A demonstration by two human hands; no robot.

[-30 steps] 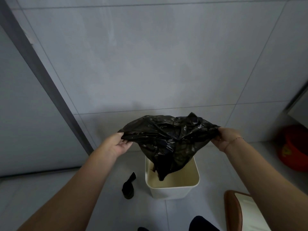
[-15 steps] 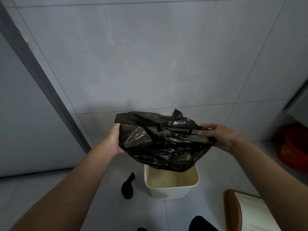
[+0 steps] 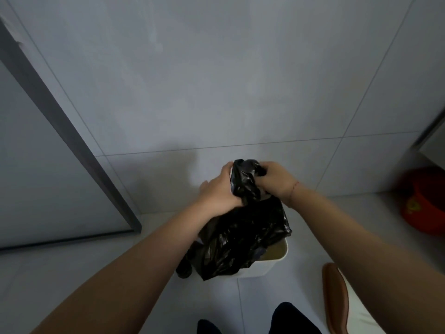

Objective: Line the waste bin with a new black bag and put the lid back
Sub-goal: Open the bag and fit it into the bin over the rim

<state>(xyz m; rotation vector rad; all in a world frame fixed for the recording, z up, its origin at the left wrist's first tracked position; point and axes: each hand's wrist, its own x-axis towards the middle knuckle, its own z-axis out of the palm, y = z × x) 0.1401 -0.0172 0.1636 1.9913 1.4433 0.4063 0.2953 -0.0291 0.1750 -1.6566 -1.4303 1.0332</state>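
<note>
Black bag (image 3: 243, 227), crinkled glossy plastic, hangs bunched over the cream rectangular bin (image 3: 272, 263), hiding most of its opening; left hand (image 3: 218, 195) and right hand (image 3: 277, 180), both closed, grip its top. A brown-rimmed lid (image 3: 336, 300) lies on the tiled floor (image 3: 96, 273) just right

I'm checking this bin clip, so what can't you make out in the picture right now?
- Bin interior: head view, covered by the black bag.
- Bag's opening: bunched between left hand and right hand.
- Lid: cut off by the right forearm and frame edge.
- Red object: blurred, at the right edge.
</note>
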